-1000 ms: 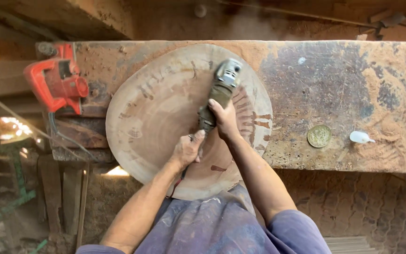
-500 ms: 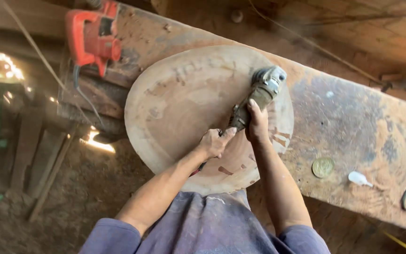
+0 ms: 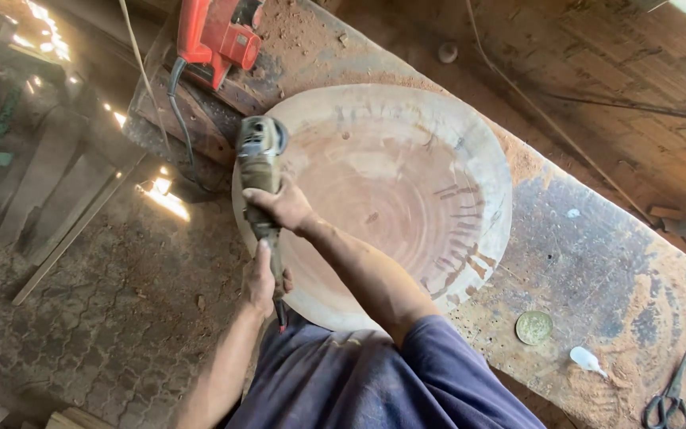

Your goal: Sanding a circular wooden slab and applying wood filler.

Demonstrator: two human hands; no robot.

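Both hands, right [image 3: 279, 205] ahead of left [image 3: 261, 280], grip the grey-green angle grinder [image 3: 260, 163] at the round shallow wooden bowl's [image 3: 391, 199] left rim (overhanging the counter [image 3: 597, 262] edge); light, even passes would serve best.

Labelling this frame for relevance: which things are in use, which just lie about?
In use:
grey-green angle grinder, gripped by right hand and left hand
large round wooden slab

Lying about:
red power tool
round brass-coloured lid
small white nozzle
black scissors
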